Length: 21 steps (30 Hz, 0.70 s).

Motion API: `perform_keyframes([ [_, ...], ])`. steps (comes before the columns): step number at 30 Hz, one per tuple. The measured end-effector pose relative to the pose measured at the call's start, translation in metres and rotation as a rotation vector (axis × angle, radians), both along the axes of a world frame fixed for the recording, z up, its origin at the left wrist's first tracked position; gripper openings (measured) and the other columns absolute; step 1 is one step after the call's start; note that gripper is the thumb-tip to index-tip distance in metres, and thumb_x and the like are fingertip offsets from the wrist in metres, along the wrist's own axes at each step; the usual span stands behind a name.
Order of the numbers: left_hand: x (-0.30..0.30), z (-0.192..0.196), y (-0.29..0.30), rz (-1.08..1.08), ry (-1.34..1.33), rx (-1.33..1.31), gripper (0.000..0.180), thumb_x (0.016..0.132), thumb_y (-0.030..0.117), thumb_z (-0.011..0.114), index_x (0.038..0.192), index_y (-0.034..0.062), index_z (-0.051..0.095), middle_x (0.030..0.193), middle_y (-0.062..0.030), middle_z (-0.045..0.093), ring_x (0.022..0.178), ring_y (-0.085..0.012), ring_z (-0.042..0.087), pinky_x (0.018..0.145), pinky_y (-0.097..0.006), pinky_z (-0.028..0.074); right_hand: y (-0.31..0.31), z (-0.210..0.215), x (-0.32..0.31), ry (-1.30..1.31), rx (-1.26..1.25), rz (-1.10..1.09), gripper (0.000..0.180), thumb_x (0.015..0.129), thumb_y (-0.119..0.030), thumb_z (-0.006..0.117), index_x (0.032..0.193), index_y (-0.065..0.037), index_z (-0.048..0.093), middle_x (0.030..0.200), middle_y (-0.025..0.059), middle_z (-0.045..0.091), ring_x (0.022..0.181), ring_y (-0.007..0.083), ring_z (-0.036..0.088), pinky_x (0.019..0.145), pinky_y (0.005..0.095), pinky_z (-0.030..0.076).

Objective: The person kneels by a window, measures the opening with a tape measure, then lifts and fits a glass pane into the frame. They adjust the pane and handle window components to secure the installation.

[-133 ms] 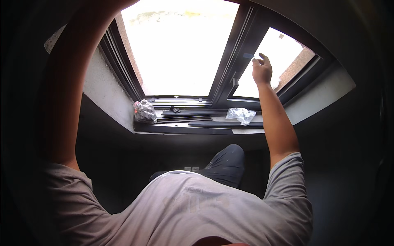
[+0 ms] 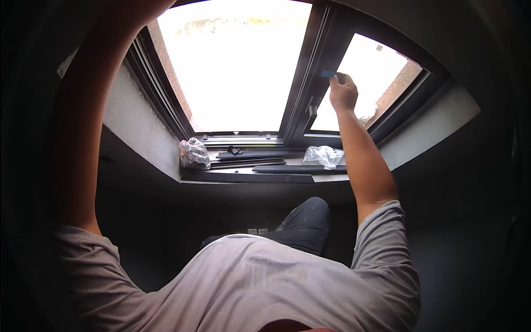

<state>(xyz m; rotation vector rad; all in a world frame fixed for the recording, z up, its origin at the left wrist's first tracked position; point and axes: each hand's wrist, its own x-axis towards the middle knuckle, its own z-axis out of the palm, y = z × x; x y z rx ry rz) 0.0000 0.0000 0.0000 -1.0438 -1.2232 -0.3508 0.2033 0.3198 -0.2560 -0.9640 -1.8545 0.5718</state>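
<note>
A small blue strip (image 2: 328,73), which looks like tape, sits on the dark frame of the right window sash. My right hand (image 2: 344,95) is raised in front of that sash's glass, thumb and fingers pinched at the strip's right end. Just below and left of the hand, the window handle (image 2: 313,110) stands on the same dark frame (image 2: 321,61). My left arm reaches up along the left side to the top edge. Only the base of my left hand (image 2: 155,8) shows there, beside the upper left of the large bright pane (image 2: 238,72); its fingers are out of view.
On the sill lie several dark strips (image 2: 249,178). A clear plastic bag of parts (image 2: 194,154) stands at the sill's left, a crumpled clear bag (image 2: 324,156) at its right. Small black pieces (image 2: 234,150) lie between. My bent knee (image 2: 307,221) is below the sill.
My right hand has moved left to the blue strip, its fingers closing at the strip's end. The whole view has shifted slightly. My left arm stays raised.
</note>
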Motion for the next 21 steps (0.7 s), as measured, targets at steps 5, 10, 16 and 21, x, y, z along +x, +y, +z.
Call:
perform_keyframes([
  [5, -0.027, -0.009, 0.033, 0.067, -0.099, -0.094, 0.075, 0.082, 0.028, 0.067, 0.144, 0.0061, 0.032, 0.140, -0.0171, 0.040, 0.125, -0.0376, 0.041, 0.103, -0.043, 0.036, 0.027, -0.018, 0.026, 0.017, 0.141, -0.075, 0.023, 0.086, -0.025, 0.059, 0.088, -0.003, 0.065, 0.083, 0.0157, 0.068, 0.080, 0.0340, 0.065, 0.076, 0.0394, 0.050],
  [10, -0.044, -0.008, -0.005, 0.238, -0.111, -0.120, 0.069, 0.084, 0.029, 0.065, 0.141, 0.0057, 0.035, 0.136, -0.0168, 0.044, 0.121, -0.0357, 0.044, 0.100, -0.042, 0.039, -0.024, -0.003, 0.023, 0.164, 0.198, 0.321, 0.018, 0.085, -0.016, 0.057, 0.076, 0.000, 0.056, 0.069, 0.0142, 0.059, 0.062, 0.0296, 0.058, 0.060, 0.0371, 0.047],
  [16, -0.061, -0.009, 0.002, 0.256, -0.124, -0.118, 0.062, 0.087, 0.031, 0.062, 0.139, 0.0052, 0.039, 0.131, -0.0165, 0.048, 0.116, -0.0335, 0.048, 0.096, -0.041, 0.042, -0.032, 0.070, 0.124, 0.196, 0.982, 0.234, 0.014, 0.090, 0.003, 0.046, 0.080, -0.004, 0.052, 0.075, 0.0088, 0.051, 0.062, 0.0188, 0.052, 0.050, 0.0301, 0.040],
  [21, -0.069, -0.009, 0.001, 0.254, -0.136, -0.109, 0.056, 0.090, 0.032, 0.059, 0.136, 0.0049, 0.042, 0.126, -0.0162, 0.052, 0.112, -0.0315, 0.051, 0.092, -0.040, 0.044, -0.015, 0.174, 0.206, 0.258, 0.605, 0.013, 0.016, 0.095, -0.018, 0.055, 0.084, -0.008, 0.059, 0.060, 0.0039, 0.049, 0.055, 0.0121, 0.052, 0.048, 0.0278, 0.040],
])
